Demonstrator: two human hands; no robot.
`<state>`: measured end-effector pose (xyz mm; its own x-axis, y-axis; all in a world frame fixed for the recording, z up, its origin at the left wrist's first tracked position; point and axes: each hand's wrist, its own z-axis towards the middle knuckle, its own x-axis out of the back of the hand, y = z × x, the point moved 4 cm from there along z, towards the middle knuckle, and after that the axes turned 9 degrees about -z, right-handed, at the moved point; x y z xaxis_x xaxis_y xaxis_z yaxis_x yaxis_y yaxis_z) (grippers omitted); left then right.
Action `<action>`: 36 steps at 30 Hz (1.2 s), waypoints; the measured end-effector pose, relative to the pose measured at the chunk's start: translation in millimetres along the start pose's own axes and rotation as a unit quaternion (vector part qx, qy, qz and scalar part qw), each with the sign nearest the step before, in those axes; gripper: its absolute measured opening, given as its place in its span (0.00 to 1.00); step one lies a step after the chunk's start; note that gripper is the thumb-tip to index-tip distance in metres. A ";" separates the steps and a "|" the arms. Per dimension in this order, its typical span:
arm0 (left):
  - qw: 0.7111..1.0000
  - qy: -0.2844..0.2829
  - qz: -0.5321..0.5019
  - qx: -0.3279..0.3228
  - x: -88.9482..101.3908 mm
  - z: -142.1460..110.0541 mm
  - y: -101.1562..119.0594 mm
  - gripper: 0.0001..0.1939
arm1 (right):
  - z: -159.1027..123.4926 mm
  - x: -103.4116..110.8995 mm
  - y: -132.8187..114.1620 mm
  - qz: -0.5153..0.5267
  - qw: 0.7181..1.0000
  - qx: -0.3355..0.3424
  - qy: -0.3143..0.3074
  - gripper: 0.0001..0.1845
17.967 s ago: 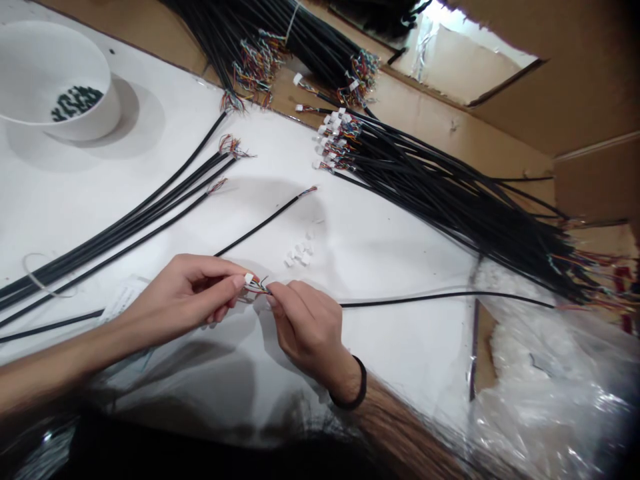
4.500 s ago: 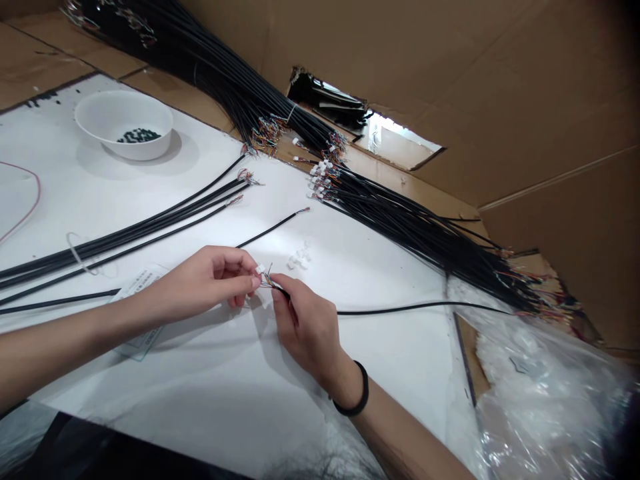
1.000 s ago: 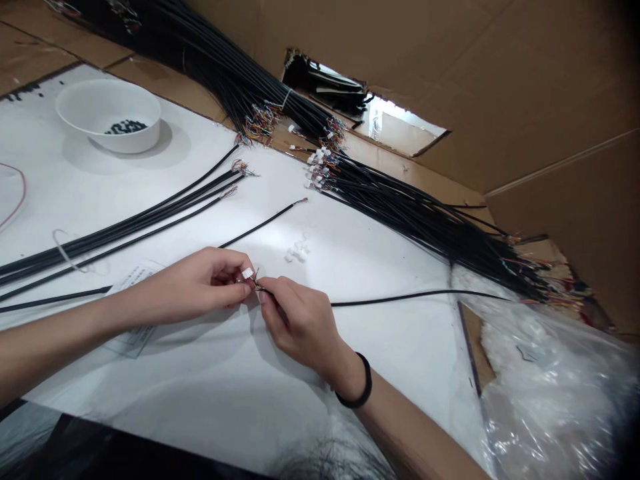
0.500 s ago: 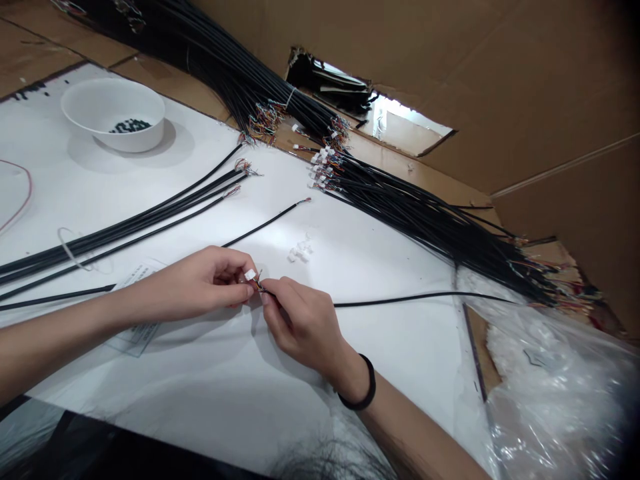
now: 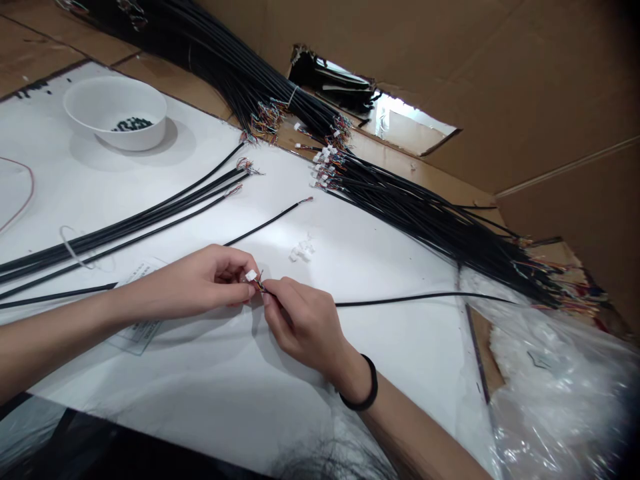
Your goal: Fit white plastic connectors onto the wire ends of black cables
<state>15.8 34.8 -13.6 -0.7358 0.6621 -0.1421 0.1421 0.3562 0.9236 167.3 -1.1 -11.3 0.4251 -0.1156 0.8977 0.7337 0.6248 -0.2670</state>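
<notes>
Pinched between the thumb and fingers of my left hand (image 5: 220, 279) is a small white connector (image 5: 251, 275). Thin coloured wires (image 5: 259, 285) run from it to the end of a black cable (image 5: 400, 301). My right hand (image 5: 303, 320) grips that end with thumb and forefinger, close against the left fingertips. From behind the right hand the cable stretches away to the right across the white table. Just beyond my hands lies a little heap of loose white connectors (image 5: 301, 251). Another black cable (image 5: 265, 223) with bare wire ends lies past my left hand.
A white bowl (image 5: 116, 110) with small black pieces stands at the back left. Several cables (image 5: 150, 220) lie at left; cables with white connectors (image 5: 400, 200) are piled at right. A cardboard wall (image 5: 500, 80) rises behind. A clear plastic bag (image 5: 560, 393) sits at the right edge.
Both hands keep the same hold on the connector and the cable end. The whole view has shifted very slightly; nothing else has visibly moved.
</notes>
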 end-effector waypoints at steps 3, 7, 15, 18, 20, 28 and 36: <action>1.000 -0.003 -0.003 0.001 0.7 -0.5 -0.5 0.05 | 0.0 0.1 -0.3 -0.001 1.000 0.000 -0.003 0.12; 1.000 -0.006 -0.004 -0.001 2.8 -1.2 -2.1 0.05 | 0.2 0.2 -0.3 -0.001 1.000 0.000 -0.006 0.12; 1.000 0.000 0.013 0.000 2.6 -1.6 -0.9 0.06 | 0.6 -0.5 -0.1 0.001 1.000 0.000 -0.006 0.12; 1.000 0.002 0.022 0.002 2.2 -1.4 -0.2 0.06 | 1.3 -0.3 -0.4 -0.001 1.000 0.002 -0.005 0.13; 0.999 0.004 0.031 0.001 2.4 -1.5 -0.2 0.07 | 1.6 -0.2 -0.6 -0.001 1.000 0.003 -0.008 0.13; 0.995 -0.015 0.095 0.006 4.7 -4.5 0.2 0.10 | 0.4 -1.8 0.1 -0.007 1.000 0.004 -0.024 0.14; 0.997 -0.004 0.070 0.010 3.7 -3.3 0.2 0.09 | 1.4 -1.0 -1.3 -0.010 1.000 0.008 -0.021 0.13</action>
<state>10.9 35.1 -12.7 -0.7025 0.7115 -0.0143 0.2573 0.2726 0.9271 165.2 -0.7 -11.4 0.3882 -0.0956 0.9166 0.7332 0.6346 -0.2444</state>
